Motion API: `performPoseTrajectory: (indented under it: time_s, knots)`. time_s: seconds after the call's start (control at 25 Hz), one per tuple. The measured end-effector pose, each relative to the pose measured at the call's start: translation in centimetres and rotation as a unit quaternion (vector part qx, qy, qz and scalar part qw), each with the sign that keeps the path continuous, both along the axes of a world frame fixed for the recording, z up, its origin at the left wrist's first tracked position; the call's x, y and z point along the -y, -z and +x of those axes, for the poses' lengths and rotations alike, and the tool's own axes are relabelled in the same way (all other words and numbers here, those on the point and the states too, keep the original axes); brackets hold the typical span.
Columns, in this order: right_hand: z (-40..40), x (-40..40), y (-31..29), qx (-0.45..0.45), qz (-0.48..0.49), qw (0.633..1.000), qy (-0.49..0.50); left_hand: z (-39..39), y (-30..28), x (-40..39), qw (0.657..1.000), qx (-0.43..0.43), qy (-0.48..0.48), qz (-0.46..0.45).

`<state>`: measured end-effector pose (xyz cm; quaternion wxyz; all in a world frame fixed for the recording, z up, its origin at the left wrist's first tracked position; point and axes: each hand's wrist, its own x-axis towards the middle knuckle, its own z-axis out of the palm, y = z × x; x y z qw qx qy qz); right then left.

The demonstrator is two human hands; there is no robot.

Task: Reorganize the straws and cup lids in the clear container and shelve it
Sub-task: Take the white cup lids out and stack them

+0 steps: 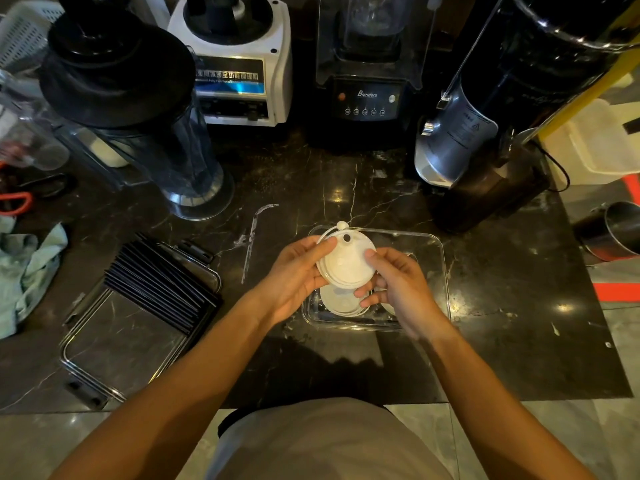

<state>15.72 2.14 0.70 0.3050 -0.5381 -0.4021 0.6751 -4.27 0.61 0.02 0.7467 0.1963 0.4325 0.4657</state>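
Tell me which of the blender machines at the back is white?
The white blender base with the blue label, second from left. The Blenders-branded base beside it is black, as is the lidded blender jar.
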Motion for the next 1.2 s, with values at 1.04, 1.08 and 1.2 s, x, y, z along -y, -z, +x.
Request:
performPoseTrajectory:
  time_s: [1.04,1.08,1.2]
  knots:
    - [-0.7,-4.9,0.2,0.313,0.135,0.935,-0.094,-6.9,2.5,3.8,0.987,-0.066,-0.145,-0.003]
    - [-1.0,-5.3,-1.0,0.268,0.124,0.952,-0.084,-6.9,2.4,3.7,0.986,-0.066,-0.151,0.004]
    - [-2.3,-5.8,-3.3,0.204,0.099,0.965,-0.129,-7.1,2.0,3.7,0.984,-0.072,-0.162,0.02]
